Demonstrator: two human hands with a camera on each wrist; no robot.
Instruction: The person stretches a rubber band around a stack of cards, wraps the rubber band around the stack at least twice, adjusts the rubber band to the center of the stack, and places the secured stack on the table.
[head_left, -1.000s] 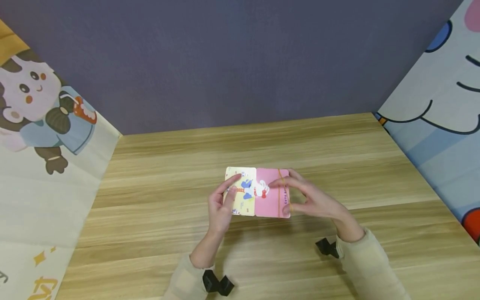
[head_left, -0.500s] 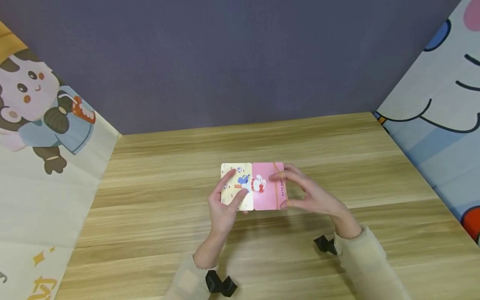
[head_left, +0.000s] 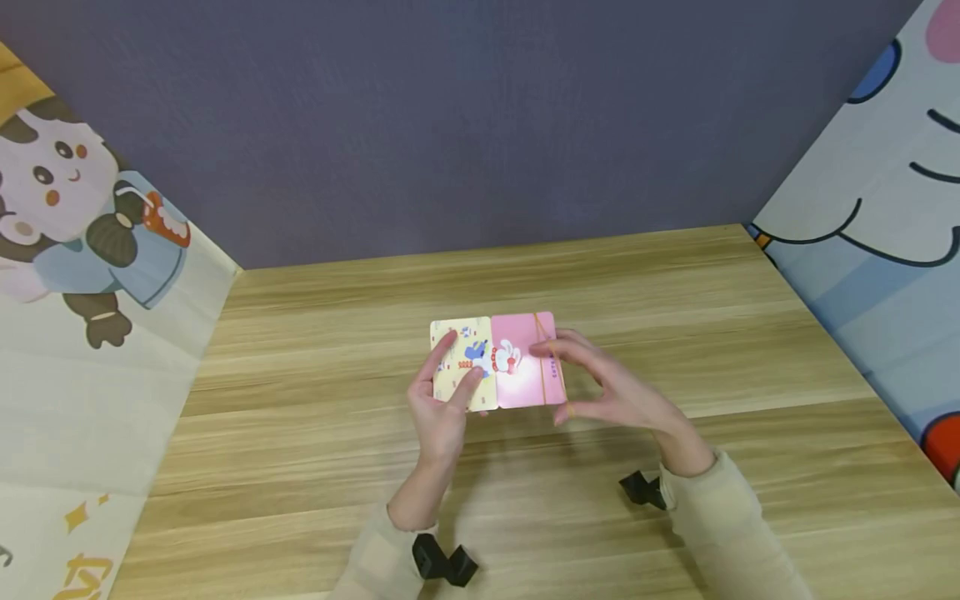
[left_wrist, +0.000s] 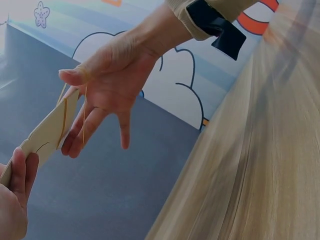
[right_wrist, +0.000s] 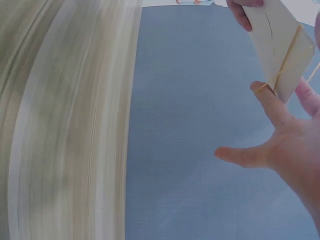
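A small thin notebook (head_left: 517, 387), spread flat with a yellow half and a pink half, is held above the table. My left hand (head_left: 441, 429) grips the yellow half, thumb on top. An orange rubber band (head_left: 542, 367) crosses the pink half near its outer edge. My right hand (head_left: 622, 396) is at that end, with its thumb and fingers spread apart. In the left wrist view a strand of rubber band (left_wrist: 85, 115) stretches from the right thumb to the fingers, off the notebook. The right wrist view shows the notebook's plain pale underside; whether there is one band or two, I cannot tell.
A wood-grain table (head_left: 337, 333) lies beneath both hands. Behind it rises a dark grey-blue panel (head_left: 480, 125), with cartoon-printed panels at the left (head_left: 172, 350) and right (head_left: 885, 308). Each sleeve carries a black wrist mount, such as the left mount (head_left: 442, 562).
Both hands and the notebook have moved up and to the left in the head view. The right thumb has come off the notebook's near corner and now stands just outside its edge.
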